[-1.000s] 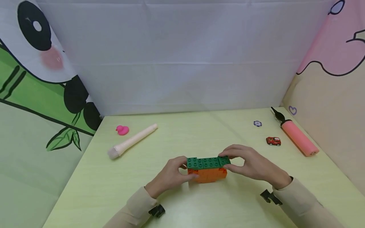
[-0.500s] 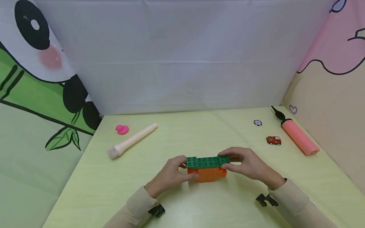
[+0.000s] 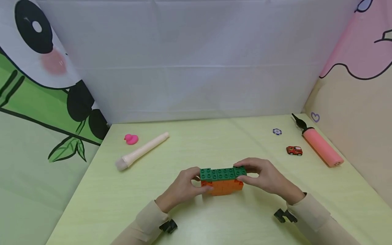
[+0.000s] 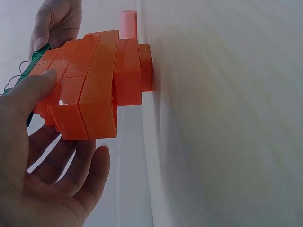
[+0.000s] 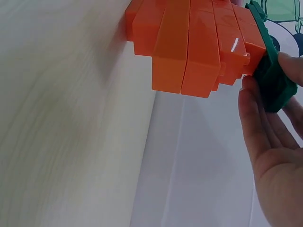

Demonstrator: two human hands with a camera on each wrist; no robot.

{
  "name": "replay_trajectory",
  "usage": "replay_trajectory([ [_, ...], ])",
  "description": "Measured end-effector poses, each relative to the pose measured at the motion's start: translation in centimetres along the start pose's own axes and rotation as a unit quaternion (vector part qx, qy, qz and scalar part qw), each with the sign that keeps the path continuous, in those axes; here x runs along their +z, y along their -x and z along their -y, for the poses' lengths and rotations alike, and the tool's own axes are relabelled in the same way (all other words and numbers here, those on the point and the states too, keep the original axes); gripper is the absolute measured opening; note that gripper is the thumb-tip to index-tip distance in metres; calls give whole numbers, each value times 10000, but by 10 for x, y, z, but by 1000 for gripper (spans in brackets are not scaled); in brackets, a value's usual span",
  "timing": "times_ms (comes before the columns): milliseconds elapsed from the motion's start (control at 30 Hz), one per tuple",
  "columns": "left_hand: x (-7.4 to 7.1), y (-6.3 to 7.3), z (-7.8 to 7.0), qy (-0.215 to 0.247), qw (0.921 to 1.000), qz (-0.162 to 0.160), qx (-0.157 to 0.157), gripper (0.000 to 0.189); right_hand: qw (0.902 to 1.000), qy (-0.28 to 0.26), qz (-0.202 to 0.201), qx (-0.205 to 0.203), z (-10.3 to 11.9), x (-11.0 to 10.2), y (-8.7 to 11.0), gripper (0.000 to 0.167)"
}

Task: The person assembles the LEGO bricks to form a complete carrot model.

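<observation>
A build of stacked orange toy bricks (image 3: pixel 226 188), topped by a row of green studded bricks (image 3: pixel 223 174), stands upright near the front middle of the table. In the left wrist view its orange layers (image 4: pixel 97 85) step outward, then narrow near the tabletop. My left hand (image 3: pixel 183 188) grips the build's left end, thumb across the orange front and fingers behind. At the other end, my right hand (image 3: pixel 262 173) pinches the rightmost green brick (image 5: pixel 274 85) between thumb and fingers. That brick overhangs the orange layers in the right wrist view.
Back left on the table (image 3: pixel 183 149) are a pink rubber duck (image 3: pixel 131 139) and a pale tube with a grey end (image 3: pixel 142 151). Toward the right lie a poker chip (image 3: pixel 277 131), a red toy car (image 3: pixel 294 150) and a pink hand pump with a black nozzle (image 3: pixel 323 148).
My right hand has shifted slightly left and lower at the wrist, its thumb now a little further along the green brick. The left hand keeps its grip, and the build stays in place.
</observation>
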State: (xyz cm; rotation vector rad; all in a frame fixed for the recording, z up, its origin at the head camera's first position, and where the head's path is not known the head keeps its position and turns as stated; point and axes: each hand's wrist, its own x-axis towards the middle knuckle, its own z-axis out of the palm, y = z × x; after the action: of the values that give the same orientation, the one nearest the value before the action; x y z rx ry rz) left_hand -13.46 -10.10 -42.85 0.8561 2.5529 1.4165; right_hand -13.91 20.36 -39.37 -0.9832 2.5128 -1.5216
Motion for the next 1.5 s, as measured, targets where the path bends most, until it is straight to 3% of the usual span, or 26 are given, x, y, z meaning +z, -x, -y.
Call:
replay_trajectory([
  [167,0,-1,-1,-16,10000,54,10,27,9987,467,78,188,-1,-1,6,46],
  [267,-4,-1,-1,-199,9994,235,-152,30,9965,624,312,469,-5,-2,9,51],
  [400,-12,0,2,-428,9949,728,-547,32,9896,838,757,886,-11,0,11,42],
  [500,-17,2,5,-590,9917,949,-637,28,9850,978,943,1060,-14,3,10,34],
  [667,-21,4,9,-738,9917,844,-628,23,9854,977,967,1006,-18,6,6,33],
  [767,-22,5,12,-537,9927,676,-841,35,9883,753,927,949,-21,7,3,40],
  [867,-22,5,15,-346,9924,513,-1061,55,9875,450,897,1212,-24,10,-1,48],
  [967,-21,5,17,-310,9915,363,-1209,62,9808,62,931,1714,-27,13,-5,52],
  [1167,-21,4,17,-374,9872,342,-1515,54,9589,-736,907,2585,-30,22,-14,54],
  [1300,-19,3,16,-653,9838,381,-1623,41,9471,-854,740,3003,-30,26,-16,51],
  [1500,-15,3,13,-833,9843,217,-1541,30,9303,-939,536,3505,-29,31,-18,45],
])
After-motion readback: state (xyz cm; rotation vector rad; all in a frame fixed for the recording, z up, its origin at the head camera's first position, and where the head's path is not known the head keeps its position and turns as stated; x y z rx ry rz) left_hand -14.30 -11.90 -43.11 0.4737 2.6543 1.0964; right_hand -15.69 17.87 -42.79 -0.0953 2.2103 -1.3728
